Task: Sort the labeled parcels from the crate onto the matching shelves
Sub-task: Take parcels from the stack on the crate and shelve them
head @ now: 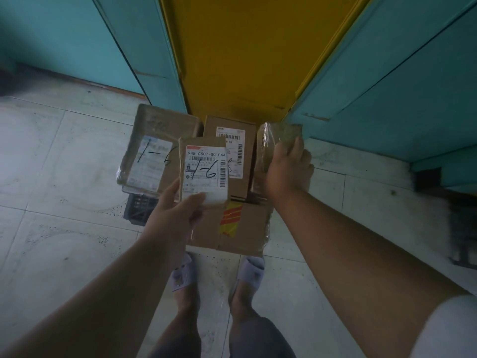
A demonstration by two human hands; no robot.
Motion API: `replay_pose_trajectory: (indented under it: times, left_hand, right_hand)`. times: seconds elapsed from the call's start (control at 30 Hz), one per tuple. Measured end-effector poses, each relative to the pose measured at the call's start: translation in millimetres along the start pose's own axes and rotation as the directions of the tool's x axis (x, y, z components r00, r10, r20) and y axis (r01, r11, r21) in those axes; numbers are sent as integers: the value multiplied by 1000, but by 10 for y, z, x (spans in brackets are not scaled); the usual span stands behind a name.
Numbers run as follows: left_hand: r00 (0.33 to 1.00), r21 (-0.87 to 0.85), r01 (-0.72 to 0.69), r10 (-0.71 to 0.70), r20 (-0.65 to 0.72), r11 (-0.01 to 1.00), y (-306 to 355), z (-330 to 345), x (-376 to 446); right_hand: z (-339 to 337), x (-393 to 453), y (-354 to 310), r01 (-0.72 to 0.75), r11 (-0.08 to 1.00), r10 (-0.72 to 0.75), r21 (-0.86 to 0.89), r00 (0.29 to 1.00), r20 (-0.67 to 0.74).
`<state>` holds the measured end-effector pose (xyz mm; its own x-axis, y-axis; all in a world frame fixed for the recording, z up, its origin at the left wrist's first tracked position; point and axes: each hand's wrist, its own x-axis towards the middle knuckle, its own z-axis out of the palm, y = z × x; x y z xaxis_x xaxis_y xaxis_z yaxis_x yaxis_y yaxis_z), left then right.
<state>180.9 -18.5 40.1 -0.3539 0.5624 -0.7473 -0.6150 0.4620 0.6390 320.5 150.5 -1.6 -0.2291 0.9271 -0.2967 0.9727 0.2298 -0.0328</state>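
Note:
My left hand (pixel 172 212) holds up a small flat cardboard parcel (pixel 205 166) whose white label carries a handwritten "1-6". My right hand (pixel 289 168) grips the top of a taped brown parcel (pixel 276 136) standing at the right of the pile. Below lies a dark crate (pixel 139 209), mostly hidden under parcels. A larger parcel (pixel 157 148), also marked "1-6", rests at the left. Between them sits a box with a barcode label (pixel 233 148). A carton with a red-and-yellow sticker (pixel 232 226) lies nearest me.
Teal panels (pixel 387 81) stand left and right, with a yellow panel (pixel 240 55) between them behind the pile. The floor (pixel 51 177) is pale tile. My two feet in slippers (pixel 219 277) stand just before the carton. Something dark (pixel 462 223) sits at far right.

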Motion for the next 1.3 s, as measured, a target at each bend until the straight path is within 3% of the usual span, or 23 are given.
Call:
replay_pose_trajectory:
  times: [0.1,0.17,0.27,0.33,0.4,0.47,0.53,0.63,0.73,1.03,1.3]
  left_hand:
    - [1000,8,-5,5,0,1000,43,25,-38]
    - [1000,16,-11,11,-8,1000,115,39,-121]
    - [1000,12,-20,20,-3,1000,292,55,-364]
    - [1000,1,-25,25,-10,1000,446,59,-586]
    - [999,-8,-40,40,-20,999,600,47,-830]
    - [998,-18,-63,63,-28,998,741,26,-1091]
    - [996,-11,-91,91,-18,996,864,20,-1362]
    - [988,31,-148,146,58,989,989,67,-1712]
    - [976,47,-169,160,146,985,1080,121,-1917]
    - [921,115,-228,176,347,967,1289,104,-2097]
    - [832,227,-270,108,544,936,1057,646,-2457]
  right_hand:
    - [-87,-16,59,-15,996,22,92,997,-78]
    - [-206,-123,134,4,963,34,269,990,-136]
    - [-560,-415,222,-37,789,123,613,987,-99]
    - [-839,-645,243,-166,555,170,815,982,84]
    - [-1113,-853,264,-330,104,136,938,939,315]
    - [-1371,-1034,309,-452,-308,-18,837,882,470]
    - [-1605,-1195,368,-517,-489,-157,702,844,513]
    - [-1938,-1387,443,-532,-550,-298,644,845,443]
    - [-2244,-1597,493,-458,-571,-314,681,889,334]
    - [-2473,-2488,620,-184,-700,-77,690,980,183]
    - [-2592,-3330,1407,-36,-673,115,739,982,152]
